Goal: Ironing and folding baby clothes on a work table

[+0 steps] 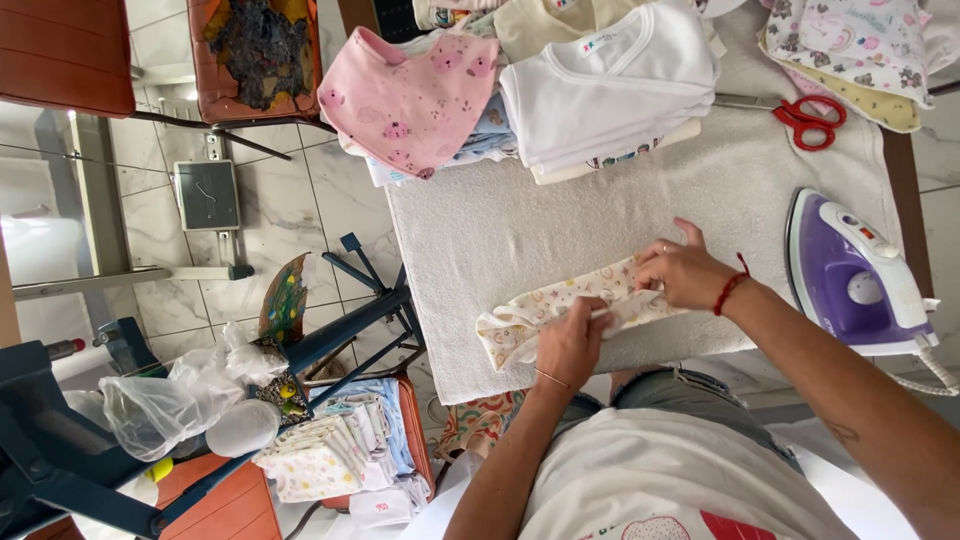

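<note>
Overhead, 2 bare hands work at a table covered with a pale towel (560,215), which serves as an ironing surface. The left hand (572,343) is curled, its fingers pinching the middle of a small cream patterned garment (545,305) that lies folded long and narrow near the table's front edge. The right hand (683,272), with a red string on its wrist, has its fingers bent down onto the garment's other end, thumb raised, pressing and gripping the cloth. Just beside the right forearm a purple and white iron (850,275) rests on the towel. At the far edge sit a stack of folded white clothes (610,85), a pink bib (415,100) draped over more folded pieces, and red-handled scissors (812,120); further printed cloth (850,45) lies in the far right corner. Beyond the table's left side the room has a grey-veined marble tile floor (300,200), a worn orange chair seat (255,55), blue metal frame legs (360,310), a crumpled clear plastic bag (165,400) and a low pile of folded baby clothes (335,445).
</note>
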